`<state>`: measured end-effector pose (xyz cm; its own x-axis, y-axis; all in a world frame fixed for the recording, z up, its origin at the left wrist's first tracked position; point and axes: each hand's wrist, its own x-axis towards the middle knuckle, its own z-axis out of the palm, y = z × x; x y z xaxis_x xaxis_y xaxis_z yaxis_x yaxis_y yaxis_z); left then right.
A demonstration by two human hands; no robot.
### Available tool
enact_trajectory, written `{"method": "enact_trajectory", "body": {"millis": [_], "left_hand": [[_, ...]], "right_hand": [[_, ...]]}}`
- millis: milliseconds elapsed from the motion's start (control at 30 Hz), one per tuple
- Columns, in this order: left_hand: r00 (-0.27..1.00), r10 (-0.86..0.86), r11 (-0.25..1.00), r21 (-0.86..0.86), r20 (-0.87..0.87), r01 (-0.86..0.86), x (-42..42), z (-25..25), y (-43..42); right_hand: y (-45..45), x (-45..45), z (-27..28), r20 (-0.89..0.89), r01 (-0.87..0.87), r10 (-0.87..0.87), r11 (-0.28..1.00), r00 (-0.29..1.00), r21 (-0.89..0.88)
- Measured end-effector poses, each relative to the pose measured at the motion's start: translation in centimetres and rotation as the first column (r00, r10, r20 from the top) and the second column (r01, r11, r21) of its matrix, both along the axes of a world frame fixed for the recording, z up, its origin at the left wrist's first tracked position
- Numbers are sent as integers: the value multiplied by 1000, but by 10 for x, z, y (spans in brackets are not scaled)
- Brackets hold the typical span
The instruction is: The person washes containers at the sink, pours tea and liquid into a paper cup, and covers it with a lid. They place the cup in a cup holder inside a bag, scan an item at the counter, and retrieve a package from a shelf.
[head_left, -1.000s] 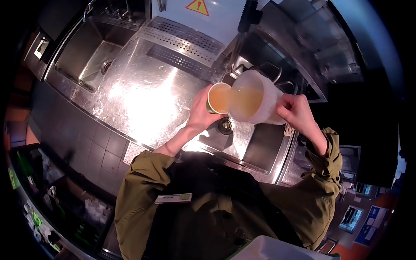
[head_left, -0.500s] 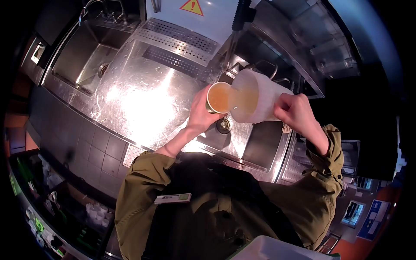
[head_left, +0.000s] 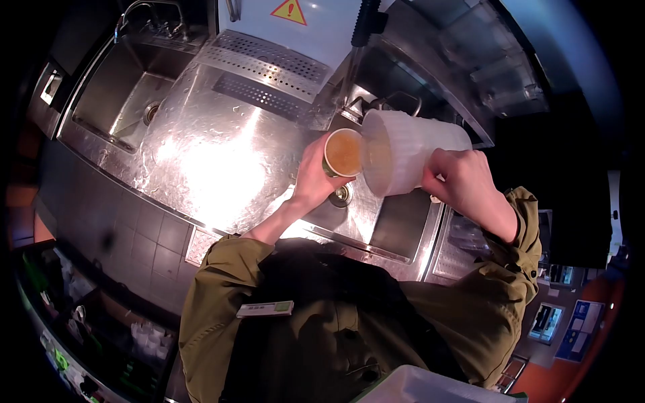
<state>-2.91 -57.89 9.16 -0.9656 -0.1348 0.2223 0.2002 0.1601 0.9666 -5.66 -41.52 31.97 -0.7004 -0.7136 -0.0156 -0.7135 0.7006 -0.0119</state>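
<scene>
A paper cup (head_left: 343, 154) with orange-brown liquid in it is gripped in my left hand (head_left: 313, 176), above the sink (head_left: 322, 216). My right hand (head_left: 463, 180) is closed on a translucent white plastic pitcher (head_left: 423, 144), tipped well over on its side so that its mouth faces left. The pitcher's rim meets or overlaps the cup's right edge, and some yellowish liquid shows inside the mouth. The part of the pitcher under my right fingers is hidden, so I cannot tell if there is a handle.
A wet steel counter (head_left: 168, 154) stretches left to a second sink (head_left: 101, 101) with a faucet (head_left: 151, 10). Behind it stands a white machine (head_left: 255, 17) with a warning triangle and a perforated steel tray (head_left: 269, 57). Shelves with cups (head_left: 151, 339) are at lower left.
The pitcher has tipped further toward the cup, showing more of its side and less of the liquid inside. The cup's liquid looks a little lighter and foamier. My view has shifted slightly.
</scene>
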Motion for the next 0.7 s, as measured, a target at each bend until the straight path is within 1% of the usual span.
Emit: {"method": "enact_trajectory", "body": {"millis": [33,133,267,333,367,400,467,500,533,567,600,633,667,700], "left_hand": [[1000,3,1000,7,-28,-3,0,-2,1],[1000,-11,1000,6,-19,11,2,-2,3],[995,-3,1000,-19,-97,1,6,1,3],[994,-7,1000,-15,-111,5,9,3,1],[997,-10,1000,-4,-78,10,11,3,-1],[999,-13,1000,7,-42,14,14,4,-2],[1000,7,998,62,-5,-7,21,1,-7],[1000,24,994,104,0,-24,26,-5,-10],[999,35,989,145,4,-35,30,-10,-15],[998,61,986,156,21,-64,34,-13,-22],[996,81,982,169,41,-86,39,-17,-27],[991,14,947,317,132,-55,48,7,-35],[982,98,955,263,164,-139,53,-5,-41],[976,126,923,340,178,-181,58,1,-46]], "right_hand": [[-1,3,1,-11,-10,10,999,1000,33],[-2,13,1,-79,-69,77,992,994,101],[3,23,-12,-78,-29,39,991,996,127],[9,26,-17,-73,7,-9,999,997,-32],[13,27,-21,-69,23,-31,993,997,-112],[21,28,-25,-2,149,-153,969,988,-197],[43,31,-41,161,404,-371,851,915,-336],[61,31,-65,227,470,-412,758,883,-452],[72,35,-88,399,586,-429,603,810,-541],[84,41,-112,559,693,-409,419,721,-588],[98,48,-144,650,772,-420,288,633,-566],[110,55,-181,735,835,-410,151,540,-530],[120,61,-218,732,829,-427,86,531,-552],[124,66,-251,731,819,-438,24,524,-573]]}}
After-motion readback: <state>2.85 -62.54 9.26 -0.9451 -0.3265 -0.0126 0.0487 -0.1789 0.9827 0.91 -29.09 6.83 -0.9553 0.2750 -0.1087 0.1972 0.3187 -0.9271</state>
